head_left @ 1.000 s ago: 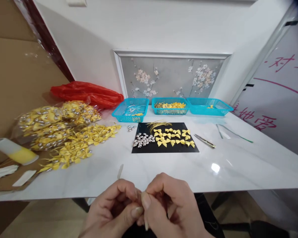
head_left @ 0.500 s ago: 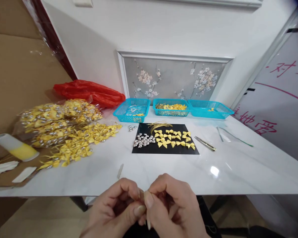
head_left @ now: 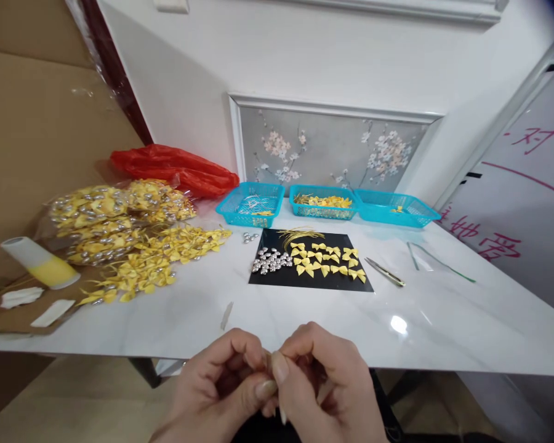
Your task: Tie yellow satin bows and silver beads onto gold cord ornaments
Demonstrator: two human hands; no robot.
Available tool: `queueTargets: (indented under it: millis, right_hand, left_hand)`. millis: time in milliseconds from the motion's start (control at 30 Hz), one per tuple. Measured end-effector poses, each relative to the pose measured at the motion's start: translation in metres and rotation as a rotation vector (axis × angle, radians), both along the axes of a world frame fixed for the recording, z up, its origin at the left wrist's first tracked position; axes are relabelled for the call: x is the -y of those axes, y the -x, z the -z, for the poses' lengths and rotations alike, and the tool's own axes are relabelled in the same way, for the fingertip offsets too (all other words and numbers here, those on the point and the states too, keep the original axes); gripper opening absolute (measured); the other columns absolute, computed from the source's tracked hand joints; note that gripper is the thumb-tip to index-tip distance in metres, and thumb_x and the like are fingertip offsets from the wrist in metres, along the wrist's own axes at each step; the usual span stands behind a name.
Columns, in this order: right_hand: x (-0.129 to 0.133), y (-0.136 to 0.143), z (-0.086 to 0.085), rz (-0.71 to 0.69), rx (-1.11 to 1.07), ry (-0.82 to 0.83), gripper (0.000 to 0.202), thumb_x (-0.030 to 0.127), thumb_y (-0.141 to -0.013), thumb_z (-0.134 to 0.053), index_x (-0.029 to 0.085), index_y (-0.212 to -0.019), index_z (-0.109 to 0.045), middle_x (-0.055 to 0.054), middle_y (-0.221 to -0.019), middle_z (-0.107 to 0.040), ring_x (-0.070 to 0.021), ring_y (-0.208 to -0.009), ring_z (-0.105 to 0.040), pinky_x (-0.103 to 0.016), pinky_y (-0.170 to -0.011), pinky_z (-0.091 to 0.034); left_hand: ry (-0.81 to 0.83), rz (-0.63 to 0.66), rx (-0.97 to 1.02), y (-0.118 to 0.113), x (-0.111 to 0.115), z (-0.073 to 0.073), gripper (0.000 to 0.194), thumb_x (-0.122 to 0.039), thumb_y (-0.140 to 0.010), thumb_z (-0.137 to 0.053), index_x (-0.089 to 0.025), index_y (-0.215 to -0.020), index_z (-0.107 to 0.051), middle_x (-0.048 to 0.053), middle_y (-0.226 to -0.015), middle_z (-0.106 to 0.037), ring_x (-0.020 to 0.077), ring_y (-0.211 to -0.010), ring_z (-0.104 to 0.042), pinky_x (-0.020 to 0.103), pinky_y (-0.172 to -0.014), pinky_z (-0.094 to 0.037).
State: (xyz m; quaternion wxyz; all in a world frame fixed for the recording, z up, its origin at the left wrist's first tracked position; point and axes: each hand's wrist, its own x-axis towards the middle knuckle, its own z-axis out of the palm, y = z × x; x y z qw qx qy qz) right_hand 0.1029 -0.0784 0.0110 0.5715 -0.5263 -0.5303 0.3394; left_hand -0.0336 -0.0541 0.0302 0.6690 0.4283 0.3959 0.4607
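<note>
Just off the table's front edge, my left hand (head_left: 228,391) and my right hand (head_left: 325,381) meet, thumbs and forefingers pinched together. Whatever is between the fingertips is mostly hidden; a small pale tip (head_left: 283,413) pokes out below my right thumb. Beyond the hands, a black mat (head_left: 281,279) lies on the white table (head_left: 286,307). Silver beads (head_left: 271,261) are heaped on its left side, yellow bow-shaped petals (head_left: 331,257) sit in rows on its right, and thin golden wires (head_left: 300,234) lie along its far edge.
Blue baskets (head_left: 322,210) line the back, one filled with yellow pieces. Tweezers (head_left: 385,272) lie right of the mat, near a green strip (head_left: 447,264). At left are yellow flower sprigs (head_left: 157,258), a bagged bunch (head_left: 92,209), a red bag (head_left: 170,169) and a yellow-white roll (head_left: 39,264).
The view has shifted slightly, so the tabletop things appear a little further right. Both hands keep nearly the same pinch, with the fingertips only slightly moved.
</note>
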Motion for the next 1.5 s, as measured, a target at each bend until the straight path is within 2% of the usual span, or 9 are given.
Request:
queueTargets:
  millis: [233,433,833,1000,1167,1267,1333,1500]
  right_hand:
    - [0.003,0.003,-0.001,0.031,-0.034,0.033,0.032,0.045,-0.089,-0.064,0.022,-0.068,-0.06,-0.001,-0.056,-0.059,-0.0147,-0.047,-0.059,-0.02,-0.038,-0.042]
    - [0.0,0.0,-0.001,-0.024,0.003,0.008,0.031,0.046,-0.089,-0.065,0.022,-0.069,-0.062,0.001,-0.055,-0.059,-0.0124,-0.041,-0.055,-0.02,-0.036,-0.041]
    - [-0.001,0.001,-0.002,-0.011,0.006,-0.019,0.033,0.047,-0.09,-0.064,0.022,-0.068,-0.06,0.0,-0.057,-0.059,-0.0125,-0.042,-0.054,-0.021,-0.038,-0.044]
    - [0.002,0.003,-0.003,0.008,-0.017,-0.038,0.033,0.045,-0.092,-0.063,0.021,-0.068,-0.061,0.001,-0.052,-0.056,-0.0126,-0.042,-0.054,-0.02,-0.037,-0.04]
    - [0.001,0.001,0.0,-0.041,0.02,-0.04,0.031,0.042,-0.092,-0.062,0.022,-0.069,-0.061,0.002,-0.051,-0.054,-0.0118,-0.041,-0.048,-0.02,-0.036,-0.037]
    - [0.0,0.0,0.003,-0.067,0.047,-0.044,0.028,0.04,-0.091,-0.064,0.022,-0.069,-0.061,0.002,-0.051,-0.054,-0.0114,-0.04,-0.046,-0.02,-0.036,-0.035]
    - [0.0,0.001,0.004,-0.083,0.059,-0.06,0.027,0.039,-0.09,-0.065,0.023,-0.069,-0.062,0.002,-0.051,-0.054,-0.0116,-0.041,-0.045,-0.02,-0.036,-0.035]
    - [0.001,0.001,0.002,-0.09,0.076,-0.101,0.022,0.034,-0.09,-0.065,0.023,-0.07,-0.064,0.001,-0.053,-0.057,-0.0119,-0.041,-0.045,-0.021,-0.036,-0.035]
  left_hand:
    - [0.027,-0.019,0.027,-0.003,0.0,-0.003,0.029,-0.038,-0.062,-0.092,-0.019,-0.064,-0.07,-0.002,-0.054,-0.066,0.0108,-0.054,-0.058,0.017,-0.053,-0.045]
    - [0.019,-0.023,0.024,-0.003,0.0,-0.004,0.027,-0.034,-0.06,-0.093,-0.02,-0.064,-0.07,-0.003,-0.055,-0.065,0.011,-0.055,-0.058,0.017,-0.053,-0.046]
    - [0.015,-0.024,0.03,-0.003,0.001,-0.002,0.027,-0.035,-0.062,-0.092,-0.02,-0.064,-0.071,-0.003,-0.056,-0.067,0.01,-0.054,-0.059,0.015,-0.053,-0.046]
    - [0.014,-0.041,0.063,-0.004,0.001,0.0,0.026,-0.035,-0.062,-0.092,-0.02,-0.065,-0.071,-0.003,-0.056,-0.065,0.0097,-0.053,-0.058,0.015,-0.05,-0.047]
    - [-0.071,-0.184,-0.032,0.001,0.003,0.006,0.024,-0.038,-0.063,-0.091,-0.028,-0.083,-0.081,-0.002,-0.068,-0.068,0.0123,-0.061,-0.06,0.018,-0.057,-0.052]
    - [-0.162,-0.138,-0.154,0.005,0.004,0.005,0.015,-0.039,-0.072,-0.085,-0.025,-0.074,-0.081,0.0,-0.067,-0.068,0.013,-0.063,-0.059,0.017,-0.06,-0.051]
    - [-0.237,-0.111,-0.199,0.005,0.004,0.003,0.018,-0.039,-0.079,-0.078,-0.024,-0.069,-0.078,-0.001,-0.065,-0.064,0.0131,-0.063,-0.058,0.017,-0.06,-0.049]
    - [-0.375,-0.203,-0.282,0.005,0.003,0.002,0.02,-0.036,-0.085,-0.072,-0.025,-0.068,-0.071,-0.003,-0.065,-0.06,0.0122,-0.062,-0.055,0.015,-0.059,-0.047]
